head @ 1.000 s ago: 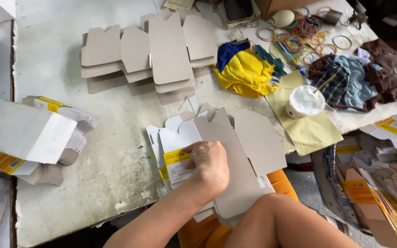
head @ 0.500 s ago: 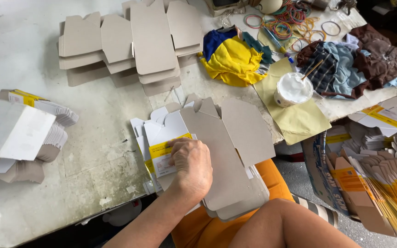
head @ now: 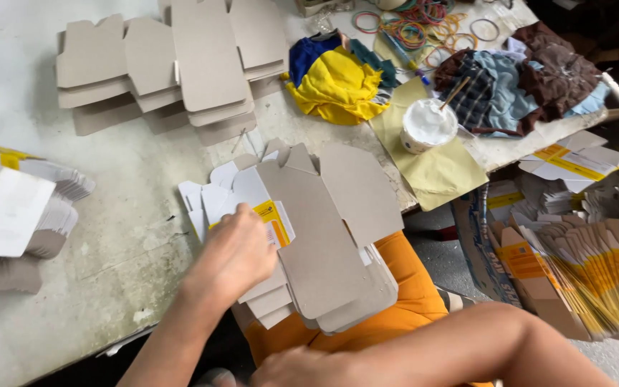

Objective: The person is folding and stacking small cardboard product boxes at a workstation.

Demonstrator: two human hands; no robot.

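My left hand point(head: 234, 254) lies with curled fingers on a white and yellow flat carton blank point(head: 270, 215), gripping its edge. The blank tops a fanned stack of grey cardboard blanks point(head: 324, 236) that hangs over the table's front edge above my orange-clad lap point(head: 410, 294). My right forearm crosses the bottom of the view from the right. My right hand point(head: 295, 369) sits low under the stack's near end, mostly cut off, so its fingers are hidden.
More grey blanks point(head: 180, 64) are piled at the back of the pale table point(head: 109, 236). Folded white cartons point(head: 16, 208) stand at the left. Coloured rags point(head: 338, 79), a white glue bowl point(head: 428, 123), rubber bands point(head: 424, 18) and floor-level carton bundles point(head: 574, 265) lie to the right.
The view has shifted closer and lower. My left hand stays on the top blank, and my right hand has come into sight under the stack's near end.
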